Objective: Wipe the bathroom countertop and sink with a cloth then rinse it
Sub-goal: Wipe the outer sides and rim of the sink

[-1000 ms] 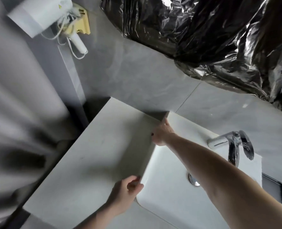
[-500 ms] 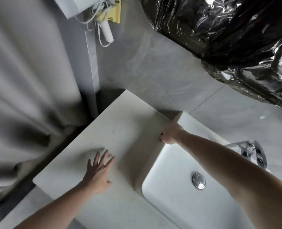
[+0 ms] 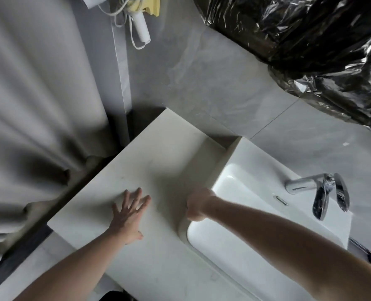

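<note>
Nowhere legible writing; left hand [image 3: 128,216] flat on countertop [image 3: 158,157].

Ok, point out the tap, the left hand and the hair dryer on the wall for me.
tap [image 3: 304,186]: head view, on the chrome spout.
left hand [image 3: 127,216]: head view, on the back of the hand.
hair dryer [image 3: 141,29]: head view, on its white handle.

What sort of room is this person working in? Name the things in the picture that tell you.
Most likely a bathroom. A white sink with a chrome tap sits beside a pale countertop, grey tiles cover the wall, and a curtain, perhaps a shower curtain, hangs at the left.
</note>
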